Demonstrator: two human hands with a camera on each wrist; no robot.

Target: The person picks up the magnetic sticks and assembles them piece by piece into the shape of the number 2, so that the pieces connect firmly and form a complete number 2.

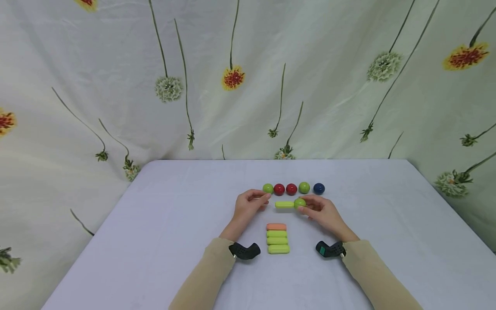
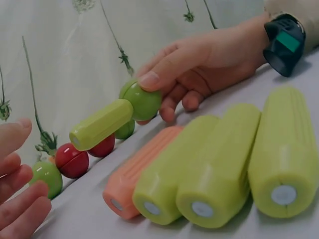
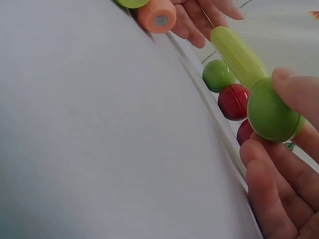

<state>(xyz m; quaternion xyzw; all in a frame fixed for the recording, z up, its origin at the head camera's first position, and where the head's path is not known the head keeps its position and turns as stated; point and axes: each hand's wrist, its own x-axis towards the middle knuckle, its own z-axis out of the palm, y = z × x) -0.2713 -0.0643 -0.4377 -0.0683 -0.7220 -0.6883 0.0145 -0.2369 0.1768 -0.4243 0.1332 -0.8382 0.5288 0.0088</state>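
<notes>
Pinching 1 green ball [image 1: 300, 203], right grip [image 1: 324, 213] holds 1 attached rod [image 1: 284, 204].

The left-wrist view crops the left hand [image 2: 17, 181] at eight o'clock — a yellow-green rod [image 2: 102, 124] part-hides one red ball [image 2: 103, 148]!

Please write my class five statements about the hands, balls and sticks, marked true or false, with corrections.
1. The right hand holds a green ball; the left hand does not. True.
2. All the sticks are one colour. False: one orange stick lies beside three yellow-green sticks.
3. The blue ball is the rightmost ball. True.
4. Three balls are red. False: there are two red balls.
5. A yellow-green stick extends from the held ball. True.
</notes>
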